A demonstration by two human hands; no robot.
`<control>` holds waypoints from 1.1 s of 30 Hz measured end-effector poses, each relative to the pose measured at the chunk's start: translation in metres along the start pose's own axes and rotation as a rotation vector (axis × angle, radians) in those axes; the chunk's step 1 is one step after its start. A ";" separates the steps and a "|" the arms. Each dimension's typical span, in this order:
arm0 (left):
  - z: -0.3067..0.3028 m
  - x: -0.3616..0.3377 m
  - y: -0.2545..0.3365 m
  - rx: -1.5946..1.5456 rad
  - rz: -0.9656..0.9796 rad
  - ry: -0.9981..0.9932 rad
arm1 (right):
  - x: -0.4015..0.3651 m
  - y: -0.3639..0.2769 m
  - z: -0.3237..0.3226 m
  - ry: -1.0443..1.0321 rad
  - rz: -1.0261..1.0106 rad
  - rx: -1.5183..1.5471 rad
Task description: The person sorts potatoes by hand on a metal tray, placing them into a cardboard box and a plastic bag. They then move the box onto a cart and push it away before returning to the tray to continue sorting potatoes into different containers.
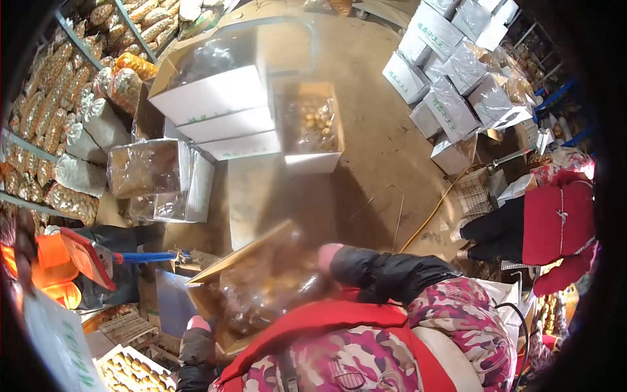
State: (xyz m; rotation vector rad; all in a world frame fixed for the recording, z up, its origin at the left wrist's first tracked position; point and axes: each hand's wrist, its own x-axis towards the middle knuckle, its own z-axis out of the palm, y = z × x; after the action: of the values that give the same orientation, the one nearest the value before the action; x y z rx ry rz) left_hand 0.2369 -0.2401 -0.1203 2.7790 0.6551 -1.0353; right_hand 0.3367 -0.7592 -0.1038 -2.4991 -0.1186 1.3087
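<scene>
A cardboard box (243, 256) lined with clear plastic is tilted close against my body. Brown, roundish produce that looks like potatoes shows blurred through the plastic bag (264, 287). My right hand (330, 257), in a pink glove, grips the box at its far right side, with the fingers partly hidden. At the near left side, my left hand (198, 323) is closed on the box, only a pink-gloved part showing past the dark cuff. Ahead on the floor stands an open box (315, 163) of potatoes in plastic, beside a stack of white boxes (225, 124).
Plastic-covered boxes (157, 171) stand left of the stack, near shelves of filled net bags (59, 85). More boxes (450, 108) are piled at the right. A yellow hose (428, 219) crosses the floor. People in orange (55, 271) and red (558, 222) are at both sides.
</scene>
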 end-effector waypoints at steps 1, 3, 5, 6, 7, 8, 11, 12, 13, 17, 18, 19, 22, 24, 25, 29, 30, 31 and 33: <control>0.017 0.018 0.009 0.022 0.097 0.036 | -0.005 0.025 -0.015 -0.024 -0.019 -0.055; 0.022 0.025 0.044 0.024 0.232 0.040 | -0.027 0.071 -0.046 -0.023 -0.036 -0.128; -0.058 -0.019 0.156 0.027 0.244 -0.035 | -0.053 0.112 -0.077 0.001 -0.180 -0.382; -0.089 -0.033 0.194 0.044 0.225 -0.077 | -0.060 0.130 -0.093 0.005 -0.323 -0.623; -0.080 -0.013 0.203 -0.069 0.344 -0.037 | -0.081 0.130 -0.124 0.025 -0.187 -0.427; -0.064 0.009 0.209 -0.179 0.462 -0.002 | -0.093 0.138 -0.139 0.052 -0.126 -0.353; -0.081 0.026 0.273 -0.172 0.466 -0.032 | -0.114 0.179 -0.180 0.133 -0.088 -0.402; -0.106 0.017 0.298 -0.297 0.431 -0.096 | -0.120 0.186 -0.201 0.146 -0.101 -0.461; -0.112 0.025 0.317 -0.231 0.442 -0.060 | -0.124 0.186 -0.221 0.158 -0.118 -0.517; -0.134 0.056 0.383 -0.148 0.473 0.133 | -0.148 0.185 -0.293 0.297 0.200 0.102; -0.146 0.056 0.402 -0.140 0.460 0.107 | -0.143 0.202 -0.305 0.323 0.188 0.113; -0.166 0.051 0.424 -0.131 0.442 0.079 | -0.134 0.223 -0.319 0.343 0.173 0.125; -0.197 0.056 0.481 -0.081 0.408 0.010 | -0.087 0.270 -0.363 0.303 0.241 0.266; -0.186 0.081 0.507 -0.142 0.355 0.011 | -0.051 0.292 -0.417 0.270 0.165 0.199; -0.186 0.083 0.520 -0.200 0.307 0.081 | -0.019 0.305 -0.444 0.293 0.054 0.088; -0.201 0.042 0.587 -0.408 -0.007 -0.018 | 0.054 0.297 -0.600 0.093 -0.019 0.066; -0.194 0.038 0.598 -0.452 -0.043 0.009 | 0.094 0.336 -0.619 0.260 -0.598 -0.614; -0.178 0.036 0.607 -0.490 -0.076 0.037 | 0.089 0.297 -0.640 0.277 -0.459 -0.509; -0.148 0.033 0.622 -0.539 -0.166 0.088 | 0.101 0.255 -0.670 0.332 -0.354 -0.441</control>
State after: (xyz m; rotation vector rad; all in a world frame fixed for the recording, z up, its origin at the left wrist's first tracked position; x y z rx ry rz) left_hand 0.6151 -0.7531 -0.0609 2.3350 1.0161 -0.6349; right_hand 0.9214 -1.1385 0.0926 -2.8348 -0.8059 0.7754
